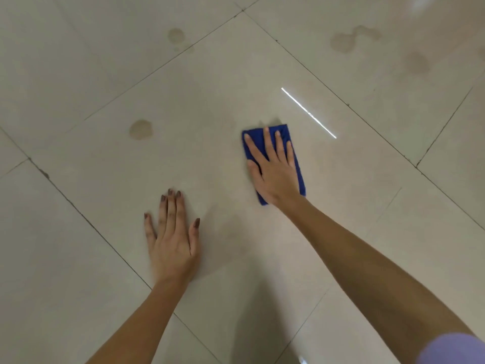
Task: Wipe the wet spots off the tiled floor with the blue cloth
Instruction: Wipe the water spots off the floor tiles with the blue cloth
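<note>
- Tiled floor (215, 106): pale glossy beige tiles, dark grout lines running diagonally across the head view.
- Blue cloth (298, 164): folded into a narrow rectangle, lying flat on the large central tile, right of centre.
- Right hand (274, 172): palm down on top of the blue cloth, fingers spread and extended flat. No closed grip here; the hand is open and presses the cloth to the floor, covering most of it. Cloth edges show beyond the fingertips, along the little-finger side and by the wrist.
- Left hand (172, 237): flat on bare tile, palm down, fingers straight and close together, thumb out to the side. Grip wide open, holding nothing. Well apart from the cloth, nearer the person.
- Wet spot (141, 129): a brownish round patch on the same central tile, left of the cloth and ahead of the left hand, clear of both.
- Smaller spot (175, 35): on the tile farther away, near a grout line.
- Cluster of spots (349, 40): far right, joined blotches with another patch just beyond.
- Light streak (308, 112): thin bright reflection on the tile, just beyond the cloth to its right.
- Lilac sleeve (456, 348): at the lower right corner, on the right arm.
</note>
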